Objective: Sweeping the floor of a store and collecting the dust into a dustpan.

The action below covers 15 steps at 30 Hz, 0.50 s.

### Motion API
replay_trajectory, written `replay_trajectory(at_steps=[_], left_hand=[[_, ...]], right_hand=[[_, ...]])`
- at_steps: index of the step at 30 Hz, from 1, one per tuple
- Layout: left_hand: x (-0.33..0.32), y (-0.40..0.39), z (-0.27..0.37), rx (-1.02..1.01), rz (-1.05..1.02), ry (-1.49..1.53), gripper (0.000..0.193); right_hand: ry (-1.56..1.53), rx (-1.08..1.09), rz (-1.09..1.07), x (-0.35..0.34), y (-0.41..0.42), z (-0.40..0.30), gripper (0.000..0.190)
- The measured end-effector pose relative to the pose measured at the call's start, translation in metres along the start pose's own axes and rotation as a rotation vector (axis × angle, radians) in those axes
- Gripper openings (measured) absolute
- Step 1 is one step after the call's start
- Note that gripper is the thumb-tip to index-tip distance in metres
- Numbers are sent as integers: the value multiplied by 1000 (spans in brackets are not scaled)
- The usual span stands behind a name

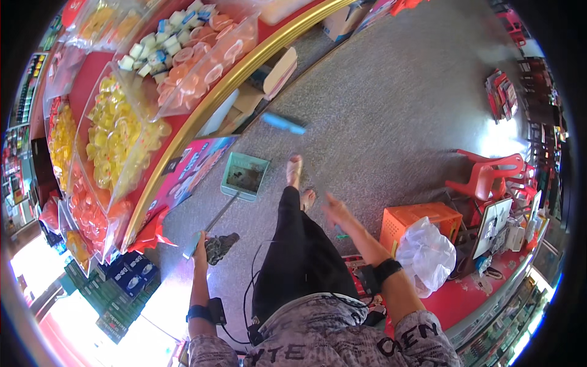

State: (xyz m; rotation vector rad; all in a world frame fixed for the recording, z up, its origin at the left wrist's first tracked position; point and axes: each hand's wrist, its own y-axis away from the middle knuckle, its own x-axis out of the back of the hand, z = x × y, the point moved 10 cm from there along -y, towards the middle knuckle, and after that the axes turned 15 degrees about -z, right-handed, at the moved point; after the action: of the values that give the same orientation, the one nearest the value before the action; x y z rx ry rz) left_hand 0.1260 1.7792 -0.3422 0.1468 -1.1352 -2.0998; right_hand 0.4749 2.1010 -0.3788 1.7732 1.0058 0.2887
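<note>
My left hand (200, 250) grips the upper end of a long-handled dustpan's handle. The green dustpan (245, 176) rests on the floor beside the display stand, with dark dirt in its tray. A dark crumpled piece of plastic or cloth (222, 248) is right beside that hand; whether it is held or lies on the floor I cannot tell. My right hand (337, 212) is closed around a broom's stick, which is blurred. The blue broom head (283, 123) is on the floor beyond my feet (294, 169), to the right of the dustpan.
A gold-edged display stand (220, 91) with bins of toys and packets curves along the left. Cardboard boxes (243, 98) sit under it. At right are an orange crate (419, 215), a white plastic bag (424, 257) and red plastic chairs (490, 176). Stacked cartons (114, 284) stand lower left.
</note>
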Motion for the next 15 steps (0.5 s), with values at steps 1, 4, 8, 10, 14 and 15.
replay_trajectory(at_steps=[1,4,8,10,14,15], left_hand=[[3,-2,-6,43,-13,-4,23],[26,-18,-30,73,-14,25,21],[67,-33,-53,-21,20,-14,15],[64,-36,-41,-93,-24,-8,13],[105,-27,-49,-81,-47,-115,12],[114,-25,-51,-92,-50,-100,12]], right_hand=[[30,-15,-58,-25,12,3,57],[320,-13,-157,-71,28,21,56],[418,10,-189,-99,66,44,50],[758,611,175,-82,101,28,48],[64,4,176,-52,104,68,52],[-19,0,254,-42,102,67,51]])
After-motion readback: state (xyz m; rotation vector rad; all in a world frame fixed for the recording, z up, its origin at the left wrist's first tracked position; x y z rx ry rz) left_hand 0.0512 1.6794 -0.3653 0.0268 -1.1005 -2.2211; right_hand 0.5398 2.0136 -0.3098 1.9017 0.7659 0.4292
